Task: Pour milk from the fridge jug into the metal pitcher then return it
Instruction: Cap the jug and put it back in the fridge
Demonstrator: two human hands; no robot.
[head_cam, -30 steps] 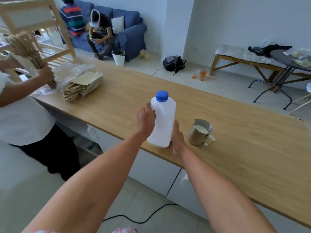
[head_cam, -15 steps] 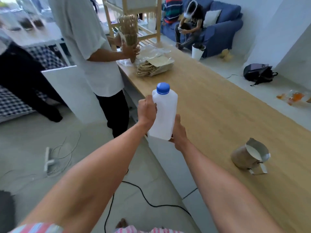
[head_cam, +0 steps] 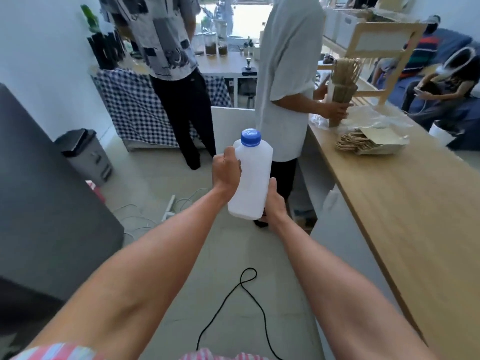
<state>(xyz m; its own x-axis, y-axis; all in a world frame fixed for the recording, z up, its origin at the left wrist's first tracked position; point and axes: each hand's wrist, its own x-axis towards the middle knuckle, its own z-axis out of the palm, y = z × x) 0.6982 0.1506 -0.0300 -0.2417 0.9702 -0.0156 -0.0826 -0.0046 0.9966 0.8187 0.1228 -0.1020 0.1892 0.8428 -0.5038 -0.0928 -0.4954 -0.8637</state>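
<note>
A white plastic milk jug [head_cam: 253, 178] with a blue cap [head_cam: 250, 137] is upright in the air in front of me, over the floor. My left hand [head_cam: 226, 172] grips its handle near the top on the left side. My right hand [head_cam: 274, 201] holds its lower right side and base, fingers wrapped behind it. The metal pitcher is out of view. A dark grey appliance body [head_cam: 39, 203], possibly the fridge, fills the left edge.
Two people stand ahead, one in a patterned shirt [head_cam: 166, 40], one in a white shirt [head_cam: 285, 74] at the long wooden counter [head_cam: 405, 216] on my right. A grey bin [head_cam: 85, 154] stands at left. A black cable [head_cam: 233, 307] and white cords [head_cam: 166, 211] lie on the floor.
The view has swung left, away from the counter. The pitcher has left the frame, and the jug, still in both hands, is now over the floor facing the standing people.
</note>
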